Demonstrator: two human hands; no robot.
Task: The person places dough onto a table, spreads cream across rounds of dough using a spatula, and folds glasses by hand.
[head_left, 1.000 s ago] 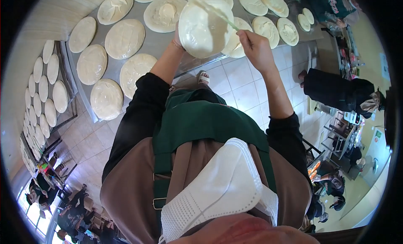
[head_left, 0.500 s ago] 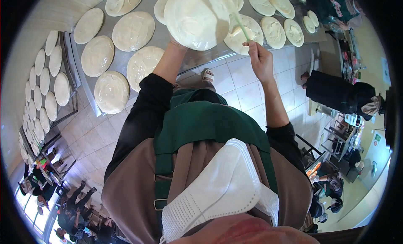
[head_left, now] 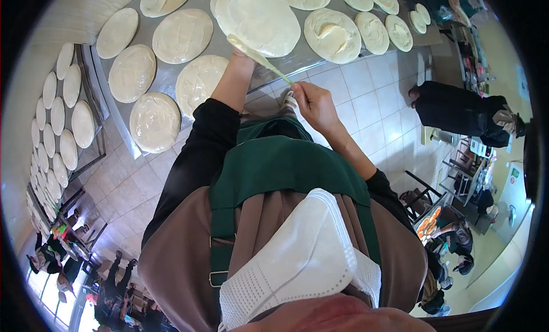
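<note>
A large flat round spread with pale cream [head_left: 257, 20] is raised near the table's front edge. Its underside rests on my left hand [head_left: 242, 56], whose fingers are mostly hidden beneath it. My right hand [head_left: 316, 103] is closed around the thin handle of a pale green spatula [head_left: 274, 69]. The spatula's blade, coated with cream, lies at the lower left rim of the round, close to my left wrist. Similar cream-topped rounds [head_left: 183, 36] lie to the left, and another [head_left: 331, 36] with a ridge of cream lies to the right.
The metal table [head_left: 117, 118] carries several more rounds. A second rack or table with rows of rounds [head_left: 83, 123] stands at the left. A person in dark clothes [head_left: 457, 115] is at the right. Other people [head_left: 111, 292] are farther off at lower left. The tiled floor [head_left: 337, 80] shows below.
My right hand has moved left and down with the spatula, bringing its blade from the round's right side to its lower left rim. The round appears slightly lower and tilted differently.
</note>
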